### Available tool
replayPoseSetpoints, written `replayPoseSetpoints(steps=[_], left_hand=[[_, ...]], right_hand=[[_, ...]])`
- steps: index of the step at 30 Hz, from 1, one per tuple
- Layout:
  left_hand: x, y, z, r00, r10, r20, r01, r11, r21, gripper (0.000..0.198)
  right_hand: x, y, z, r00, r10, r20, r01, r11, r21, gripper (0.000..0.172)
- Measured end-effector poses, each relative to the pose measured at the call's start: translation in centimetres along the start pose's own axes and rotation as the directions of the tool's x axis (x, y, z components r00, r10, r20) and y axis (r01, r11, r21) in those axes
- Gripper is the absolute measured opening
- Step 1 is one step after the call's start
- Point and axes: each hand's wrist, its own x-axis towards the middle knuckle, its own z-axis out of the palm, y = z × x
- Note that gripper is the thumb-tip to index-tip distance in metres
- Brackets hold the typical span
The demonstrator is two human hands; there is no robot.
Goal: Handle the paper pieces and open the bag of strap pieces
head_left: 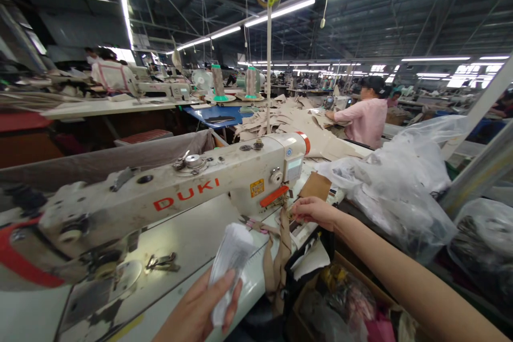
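My left hand (214, 296) is closed around a folded stack of thin white sheets (234, 248), above the front of the sewing machine table. My right hand (315, 211) reaches to the table's right end with its fingers pinched together. A small yellowish loop shows at those fingertips, too small to name. Beside them, beige fabric strips (284, 240) hang over the table edge. Scissors with pink handles (256, 224) lie partly under the strips. The white sewing machine (236, 173) stands behind both hands, and a brown piece (315, 186) lies just beyond my right hand.
A box of plastic-wrapped scraps (344, 299) stands below my right forearm. Clear plastic bags (393, 181) bulge at the right. Beige cut pieces (312, 131) cover the table behind the machine, where a co-worker in pink (364, 117) sits. A metal thread stand pole (269, 64) rises behind the machine.
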Motion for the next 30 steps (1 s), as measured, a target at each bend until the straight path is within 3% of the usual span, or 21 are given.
replayPoseSetpoints(steps=[4, 7, 13, 16, 22, 25, 27, 30], left_hand=[[0.9, 1.6, 3.4, 0.991, 0.116, -0.066, -0.126, 0.975, -0.183, 0.056], [1.6, 1.5, 4.9, 0.99, 0.131, -0.048, -0.138, 0.968, -0.208, 0.056], [2.2, 0.8, 5.4, 0.996, 0.092, 0.014, -0.088, 0.979, -0.184, 0.061], [2.3, 0.9, 5.2, 0.997, 0.083, 0.0, -0.081, 0.975, -0.207, 0.058], [2.8, 0.6, 4.8, 0.996, 0.092, 0.02, -0.083, 0.96, -0.268, 0.05], [3.1, 0.4, 4.4, 0.996, 0.082, 0.032, -0.068, 0.947, -0.315, 0.041], [3.1, 0.4, 4.1, 0.997, 0.073, 0.022, -0.061, 0.934, -0.351, 0.037], [3.0, 0.7, 3.6, 0.998, 0.07, 0.004, -0.064, 0.922, -0.381, 0.034]], right_hand=[[-3.1, 0.0, 3.6, 0.992, -0.062, 0.108, 0.05, 0.993, 0.111, 0.028], [-4.5, 0.3, 6.0, 0.987, -0.108, 0.122, 0.086, 0.981, 0.172, 0.027], [-4.9, 0.3, 7.9, 0.967, -0.244, 0.069, 0.226, 0.954, 0.198, 0.016], [-4.9, -0.1, 8.2, 0.97, -0.24, 0.04, 0.228, 0.954, 0.195, 0.012], [-5.1, -0.4, 8.6, 0.987, -0.161, 0.011, 0.155, 0.963, 0.222, 0.01], [-5.1, 0.0, 8.6, 0.995, -0.091, 0.042, 0.071, 0.934, 0.349, 0.016], [-5.2, 0.4, 8.5, 0.994, -0.029, 0.105, -0.028, 0.861, 0.507, 0.022], [-5.4, 1.0, 8.4, 0.967, 0.004, 0.255, -0.192, 0.672, 0.715, 0.025]])
